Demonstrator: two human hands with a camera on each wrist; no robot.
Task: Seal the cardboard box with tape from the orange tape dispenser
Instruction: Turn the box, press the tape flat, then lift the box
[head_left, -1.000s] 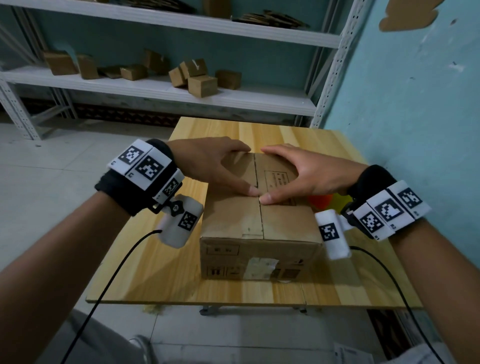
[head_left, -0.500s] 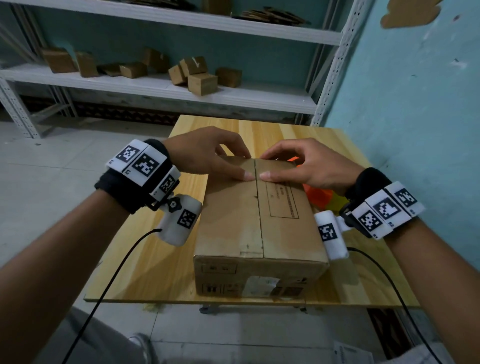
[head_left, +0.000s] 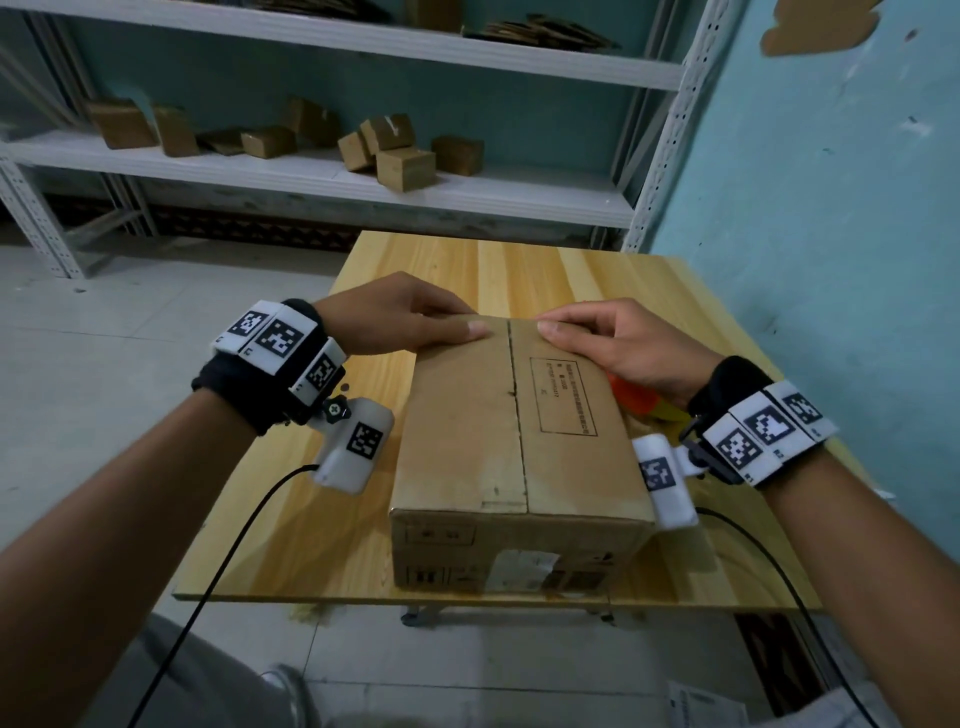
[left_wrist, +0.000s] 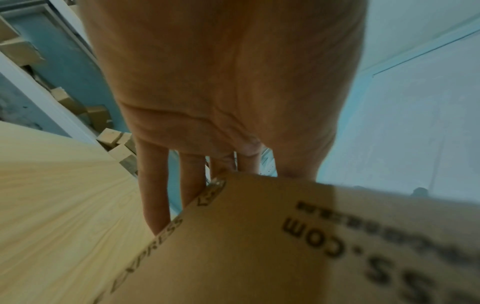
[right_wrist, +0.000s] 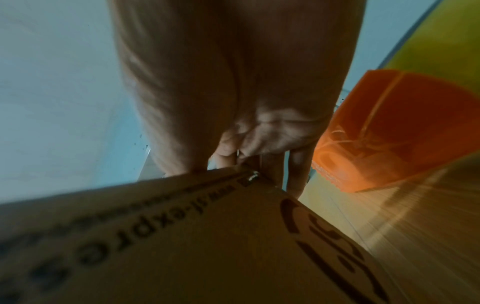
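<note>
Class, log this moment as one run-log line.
box: flaps closed, untaped | left hand: gripping far edge | right hand: gripping far edge | tape dispenser: untouched, right of box

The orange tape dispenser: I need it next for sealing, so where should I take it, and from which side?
Probably with the right hand, from above: the orange tape dispenser lies on the table right of the cardboard box, under that wrist. Its handle isn't visible, so take the exposed upper body.

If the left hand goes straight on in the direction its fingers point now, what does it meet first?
Probably the right hand. The left hand lies on the far end of the cardboard box, thumb aimed across the centre seam at the right thumb; depth is unclear.
</note>
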